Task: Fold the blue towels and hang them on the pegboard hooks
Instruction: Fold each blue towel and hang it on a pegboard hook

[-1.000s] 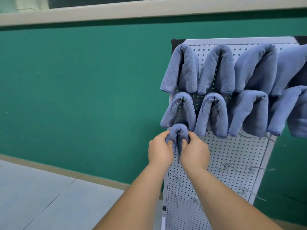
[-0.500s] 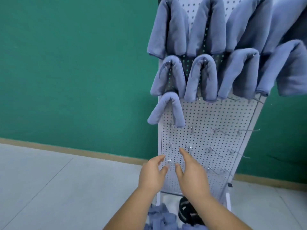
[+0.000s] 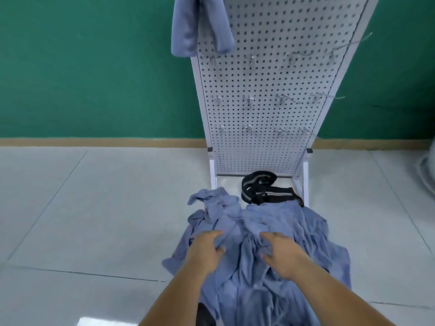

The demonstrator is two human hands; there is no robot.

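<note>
A heap of crumpled blue towels [image 3: 270, 222] lies on the floor in front of the white pegboard [image 3: 270, 78]. My left hand [image 3: 207, 251] and my right hand [image 3: 281, 255] both rest on top of the heap, fingers spread and only slightly bent, touching the cloth without gripping it. One folded blue towel [image 3: 200, 27] hangs on a hook at the pegboard's upper left, cut off by the frame's top. Below it, several rows of bare metal hooks [image 3: 249, 100] stick out of the board.
A black strap with grey stripes [image 3: 259, 187] lies at the pegboard's foot, between its white legs [image 3: 213, 172]. Behind stands a green wall [image 3: 94, 67] with a tan skirting. A white object [image 3: 428, 165] shows at the right edge. Pale floor tiles [image 3: 94, 208] spread left.
Both hands let go of the towel hung on the third-row hook and dropped down to the heap on the floor. The view tilted down with them.
</note>
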